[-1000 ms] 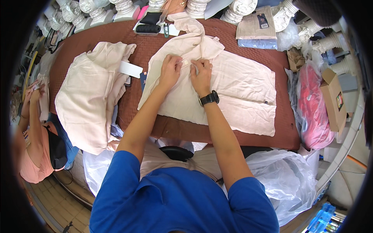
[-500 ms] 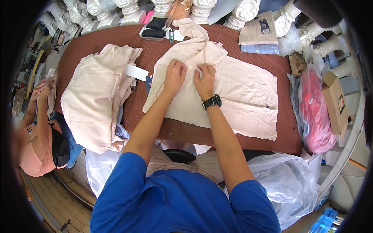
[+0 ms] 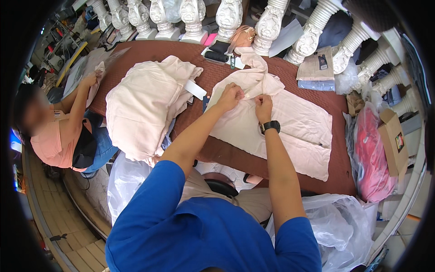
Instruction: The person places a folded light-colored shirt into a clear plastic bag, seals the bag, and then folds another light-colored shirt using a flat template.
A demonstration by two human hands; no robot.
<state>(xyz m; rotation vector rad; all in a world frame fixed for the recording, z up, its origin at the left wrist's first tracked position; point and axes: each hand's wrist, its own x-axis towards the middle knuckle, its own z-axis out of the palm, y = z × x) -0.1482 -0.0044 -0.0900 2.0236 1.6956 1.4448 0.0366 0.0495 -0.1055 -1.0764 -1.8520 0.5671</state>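
A pale pink garment (image 3: pixel 290 131), likely a shirt, is spread on the brown-covered table, its upper part bunched at the far end. My left hand (image 3: pixel 231 96) pinches its cloth near the gathered part. Just to the right, my right hand (image 3: pixel 263 109), with a black watch (image 3: pixel 270 127) at the wrist, has its fingers closed on the same garment. What lies between the fingertips is too small to make out. Left of my arms sits a heap of similar pink garments (image 3: pixel 142 104), with a white card (image 3: pixel 195 89) sticking out beside a dark blue tag (image 3: pixel 206 102).
White carved balusters (image 3: pixel 195 20) line the table's far edge. A black roll (image 3: pixel 216 56) lies near them. Folded bagged clothes (image 3: pixel 316 68), a red bagged bundle (image 3: pixel 369 154) and an open cardboard box (image 3: pixel 392 140) stand at right. Another person (image 3: pixel 63 136) works at left.
My view has turned, so the table sits further right and lower, and more of the other person shows. My right hand's fingers have drawn closer together; both hands stay at the garment.
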